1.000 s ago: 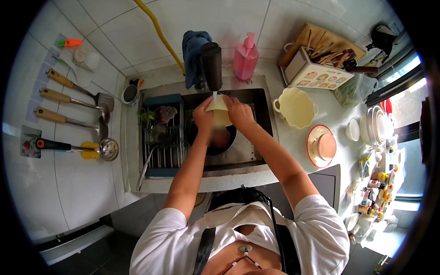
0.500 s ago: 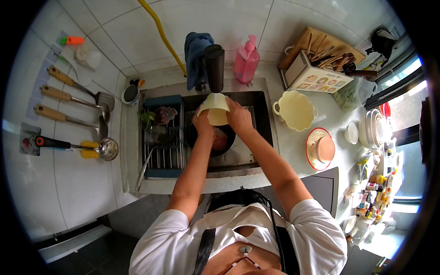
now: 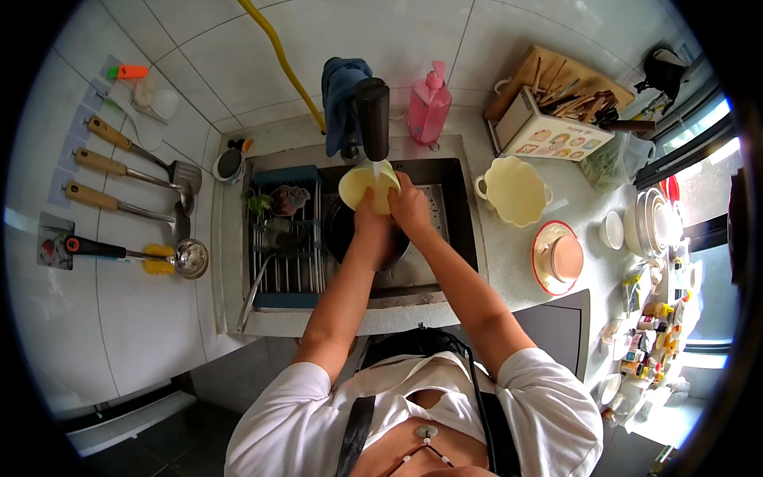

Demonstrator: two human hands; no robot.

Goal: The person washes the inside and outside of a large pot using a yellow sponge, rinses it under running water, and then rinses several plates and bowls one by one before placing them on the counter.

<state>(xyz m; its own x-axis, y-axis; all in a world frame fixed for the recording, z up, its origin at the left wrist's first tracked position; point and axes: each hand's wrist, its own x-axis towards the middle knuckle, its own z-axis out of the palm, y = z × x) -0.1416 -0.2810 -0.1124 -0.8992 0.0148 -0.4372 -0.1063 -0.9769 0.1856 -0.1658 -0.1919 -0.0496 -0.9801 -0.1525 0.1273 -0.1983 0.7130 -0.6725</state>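
A pale yellow bowl (image 3: pixel 353 189) is tilted under the black faucet (image 3: pixel 372 119), with its inside facing up toward me. A thin stream of water runs from the spout into it. My left hand (image 3: pixel 370 222) is at the near rim, with a digit lying over the inner wall; its other fingers are hidden. At the right side of the bowl, my right hand (image 3: pixel 411 208) is closed round the rim. Below both hands, a dark round pan or basin (image 3: pixel 340 234) stands in the steel sink (image 3: pixel 445 211), partly covered by my left forearm.
Left of the basin, a rack (image 3: pixel 282 278) holds greens and a reddish item. A pink pump bottle (image 3: pixel 429 107) stands behind the sink. On the right counter are a scalloped yellow bowl (image 3: pixel 514 191), a pinkish bowl on a red-rimmed plate (image 3: pixel 544 278) and a utensil holder (image 3: pixel 548 131).
The bowl has turned from side-on to showing its inside and shifted slightly left. My left hand has moved from its left side to the near rim. Water now shows at the spout.
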